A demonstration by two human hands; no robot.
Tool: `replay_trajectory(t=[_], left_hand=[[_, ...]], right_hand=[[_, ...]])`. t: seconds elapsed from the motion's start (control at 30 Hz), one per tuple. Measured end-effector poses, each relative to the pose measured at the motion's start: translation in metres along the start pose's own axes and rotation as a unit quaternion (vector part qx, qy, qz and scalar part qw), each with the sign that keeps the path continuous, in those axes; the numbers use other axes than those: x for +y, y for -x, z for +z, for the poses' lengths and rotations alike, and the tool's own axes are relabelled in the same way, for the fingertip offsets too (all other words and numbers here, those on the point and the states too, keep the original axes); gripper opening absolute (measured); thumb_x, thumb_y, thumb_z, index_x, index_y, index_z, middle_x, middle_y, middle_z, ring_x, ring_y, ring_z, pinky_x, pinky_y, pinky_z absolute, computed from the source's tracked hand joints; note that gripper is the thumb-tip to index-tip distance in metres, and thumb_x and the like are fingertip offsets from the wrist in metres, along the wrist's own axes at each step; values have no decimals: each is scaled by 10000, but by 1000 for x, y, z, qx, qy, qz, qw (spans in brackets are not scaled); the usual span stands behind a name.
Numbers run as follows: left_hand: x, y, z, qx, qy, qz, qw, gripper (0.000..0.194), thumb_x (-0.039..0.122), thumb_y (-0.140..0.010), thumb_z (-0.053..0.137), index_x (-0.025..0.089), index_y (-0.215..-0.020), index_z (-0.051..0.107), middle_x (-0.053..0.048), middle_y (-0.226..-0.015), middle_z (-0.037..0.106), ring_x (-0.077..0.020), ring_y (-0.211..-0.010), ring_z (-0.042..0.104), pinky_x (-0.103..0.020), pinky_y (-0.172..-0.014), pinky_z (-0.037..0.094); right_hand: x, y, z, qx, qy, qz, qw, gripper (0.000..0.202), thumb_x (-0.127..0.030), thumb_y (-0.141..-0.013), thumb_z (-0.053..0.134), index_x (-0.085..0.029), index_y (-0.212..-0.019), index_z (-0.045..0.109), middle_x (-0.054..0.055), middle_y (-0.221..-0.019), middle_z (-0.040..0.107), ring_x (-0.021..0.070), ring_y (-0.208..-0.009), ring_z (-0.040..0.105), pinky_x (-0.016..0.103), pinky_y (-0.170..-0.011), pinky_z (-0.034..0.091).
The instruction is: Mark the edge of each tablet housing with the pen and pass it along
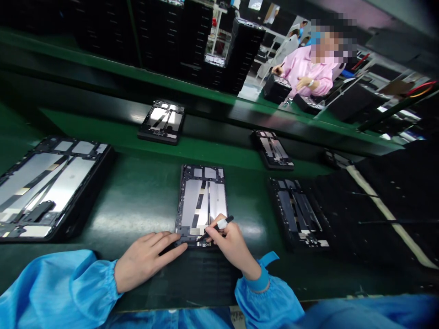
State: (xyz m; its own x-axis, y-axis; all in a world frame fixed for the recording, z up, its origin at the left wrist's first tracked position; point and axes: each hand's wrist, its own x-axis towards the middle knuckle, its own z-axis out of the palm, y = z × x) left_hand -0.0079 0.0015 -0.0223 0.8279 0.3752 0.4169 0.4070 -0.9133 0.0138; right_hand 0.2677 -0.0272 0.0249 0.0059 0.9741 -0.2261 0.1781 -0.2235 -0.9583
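An opened tablet-like device (214, 196) lies on the green work surface in front of me, its metal plates and dark ribbon cables showing. My left hand (149, 256) rests flat by its lower left corner, fingers extended, fingertips touching the edge. Between the thumb and fingers of my right hand (229, 240) is a black pen-like tool (221, 224) with a white band. The tool's tip points down at the small parts along the device's lower edge. Exactly what the tip touches is too small to tell.
A stack of opened devices (68, 178) stands at left, another device (300, 210) at right. Farther back lie two more, a device (163, 121) and a device (273, 149). Black material (377, 196) covers the right side. Beyond the ledge, a person in pink (310, 68) works.
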Motion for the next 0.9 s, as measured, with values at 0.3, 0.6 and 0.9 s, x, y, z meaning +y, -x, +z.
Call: replay_trajectory(t=[0.3,0.6,0.9], left_hand=[[3,-11,-7,-7,-18,10,1000,466,86,-1054,347,246,-1413,597,-83,-1243,684,-229,-1060,636,-323,-901,533],[7,-17,-13,-35,37,-24,998,521,60,-1015,373,252,-1466,548,-94,-1387,646,-231,-1138,655,-328,-914,595],[10,-47,-10,1,32,7,999,251,339,-1090,557,155,-1225,662,-91,-1182,733,-229,-1069,669,-350,-910,560]], right_hand=[[-2,1,0,-4,13,-5,1000,180,-367,-913,662,-217,-824,618,-17,-674,696,204,-684,773,258,-620,562],[-4,0,-2,18,21,-14,1000,279,-461,-899,693,-223,-791,595,-18,-662,662,212,-643,761,264,-567,546],[14,3,2,191,-62,-76,977,461,-657,-868,723,-230,-760,586,1,-653,653,196,-529,703,287,-522,583]])
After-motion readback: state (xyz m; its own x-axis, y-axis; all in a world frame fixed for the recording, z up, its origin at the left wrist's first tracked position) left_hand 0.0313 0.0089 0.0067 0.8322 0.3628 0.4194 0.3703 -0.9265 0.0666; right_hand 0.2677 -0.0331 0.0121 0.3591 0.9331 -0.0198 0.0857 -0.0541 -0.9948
